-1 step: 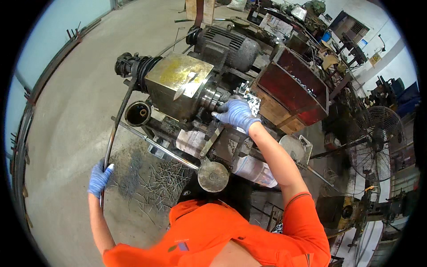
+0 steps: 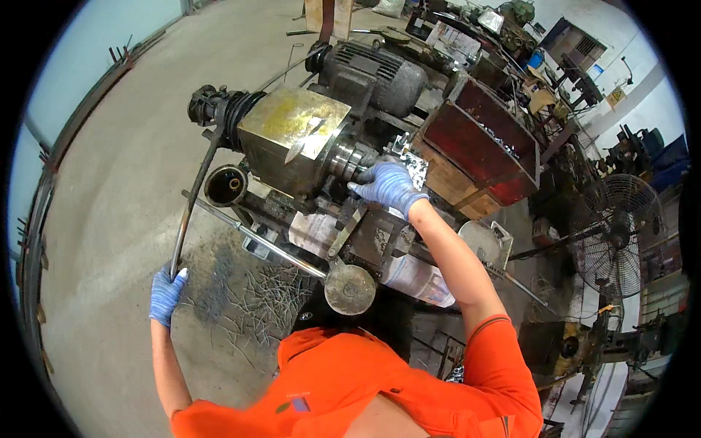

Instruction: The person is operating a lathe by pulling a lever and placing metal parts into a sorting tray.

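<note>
From the head view, I am holding the end of a long metal lever (image 2: 188,219) in the left hand (image 2: 167,296), its blue-striped glove fitting closely and its fingers wrapping fully around the bar. The lever is slanting up over a grey floor (image 2: 102,175) toward the dark ribbed collar (image 2: 241,120) at the left end of a machine head (image 2: 288,120), whose flat metal top is showing yellow stains. The right hand (image 2: 391,184), gloved to match, is lying just beside a shiny round chuck (image 2: 342,160), its thumb pointing toward the metal; those fingers are bending, partly closed, though (with the back of the glove blocking my view) I am unable to tell what, if anything, they are gripping. Behind the machine head, a finned motor (image 2: 376,79) is sitting; to the right of the right hand, a red open-topped bin (image 2: 475,135) is standing. Nearer the orange shirt (image 2: 358,372), a silver rod (image 2: 281,252) is running down toward a round metal disc (image 2: 350,289), while thin metal shavings (image 2: 266,303) are littering the floor between the left hand and that disc.
</note>
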Motion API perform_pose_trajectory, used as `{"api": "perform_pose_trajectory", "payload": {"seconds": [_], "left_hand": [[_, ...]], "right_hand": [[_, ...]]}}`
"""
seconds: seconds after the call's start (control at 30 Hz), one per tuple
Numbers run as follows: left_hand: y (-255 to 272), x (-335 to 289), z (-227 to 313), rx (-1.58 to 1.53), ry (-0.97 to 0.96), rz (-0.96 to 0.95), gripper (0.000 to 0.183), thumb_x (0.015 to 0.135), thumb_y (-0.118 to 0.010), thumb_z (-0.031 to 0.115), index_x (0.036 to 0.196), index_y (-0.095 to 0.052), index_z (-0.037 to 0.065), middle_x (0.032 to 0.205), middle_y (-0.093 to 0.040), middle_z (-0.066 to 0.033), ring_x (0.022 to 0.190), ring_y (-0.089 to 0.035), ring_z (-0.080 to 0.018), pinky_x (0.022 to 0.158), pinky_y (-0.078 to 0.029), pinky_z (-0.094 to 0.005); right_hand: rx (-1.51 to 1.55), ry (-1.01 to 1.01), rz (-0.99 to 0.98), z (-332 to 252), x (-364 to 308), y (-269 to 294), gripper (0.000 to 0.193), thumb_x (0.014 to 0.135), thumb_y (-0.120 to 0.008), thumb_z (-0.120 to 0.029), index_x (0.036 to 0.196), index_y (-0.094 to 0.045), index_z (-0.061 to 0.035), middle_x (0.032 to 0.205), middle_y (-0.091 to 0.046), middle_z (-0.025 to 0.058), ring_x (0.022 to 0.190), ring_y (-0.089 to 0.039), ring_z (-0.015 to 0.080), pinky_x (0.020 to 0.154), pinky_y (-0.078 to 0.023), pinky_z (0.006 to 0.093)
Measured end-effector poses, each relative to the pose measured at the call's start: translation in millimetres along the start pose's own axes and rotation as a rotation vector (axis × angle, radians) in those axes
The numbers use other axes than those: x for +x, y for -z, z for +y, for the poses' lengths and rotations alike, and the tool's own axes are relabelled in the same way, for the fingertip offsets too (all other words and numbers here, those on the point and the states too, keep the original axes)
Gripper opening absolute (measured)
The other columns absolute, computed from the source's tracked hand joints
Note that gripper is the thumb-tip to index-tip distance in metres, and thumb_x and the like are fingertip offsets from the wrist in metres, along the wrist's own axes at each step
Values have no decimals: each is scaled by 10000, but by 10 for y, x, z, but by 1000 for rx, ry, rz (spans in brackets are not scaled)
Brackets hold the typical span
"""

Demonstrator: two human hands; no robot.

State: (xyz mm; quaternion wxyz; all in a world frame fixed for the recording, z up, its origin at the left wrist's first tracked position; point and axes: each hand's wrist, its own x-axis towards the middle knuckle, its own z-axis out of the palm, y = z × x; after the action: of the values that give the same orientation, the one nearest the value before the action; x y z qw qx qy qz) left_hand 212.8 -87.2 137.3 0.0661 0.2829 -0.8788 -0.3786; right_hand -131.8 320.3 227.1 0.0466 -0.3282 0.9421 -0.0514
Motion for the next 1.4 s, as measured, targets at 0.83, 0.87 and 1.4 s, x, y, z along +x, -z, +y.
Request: {"api": "perform_pose_trajectory", "payload": {"seconds": [0.83, 0.87, 1.4], "left_hand": [[-81, -79, 179, 614, 144, 166, 318, 773, -596, 361, 775, -581, 43, 764, -610, -197, 771, -598, -352, 691, -458, -453], [-81, -42, 207, 666, 131, 174, 294, 769, -596, 341, 775, -587, 47, 754, -609, -194, 765, -600, -345, 683, -460, -447], [618, 1139, -619, 980, 228, 756, 236, 760, -559, 245, 964, -640, 160, 831, -656, -102, 752, -642, -283, 666, -492, -397]], "right_hand": [[162, -4, -120, -331, 124, 292, 572, 667, -633, -574, 805, -668, -20, 806, -636, 205, 761, -612, 350, 725, -474, 401], [119, -14, -116, -307, 156, 228, 553, 670, -639, -570, 806, -674, -35, 804, -636, 202, 777, -611, 346, 728, -474, 397], [-3, -99, -5, -342, 161, 139, 476, 733, -567, -566, 769, -703, -111, 696, -630, 137, 662, -600, 327, 696, -472, 385]]}}
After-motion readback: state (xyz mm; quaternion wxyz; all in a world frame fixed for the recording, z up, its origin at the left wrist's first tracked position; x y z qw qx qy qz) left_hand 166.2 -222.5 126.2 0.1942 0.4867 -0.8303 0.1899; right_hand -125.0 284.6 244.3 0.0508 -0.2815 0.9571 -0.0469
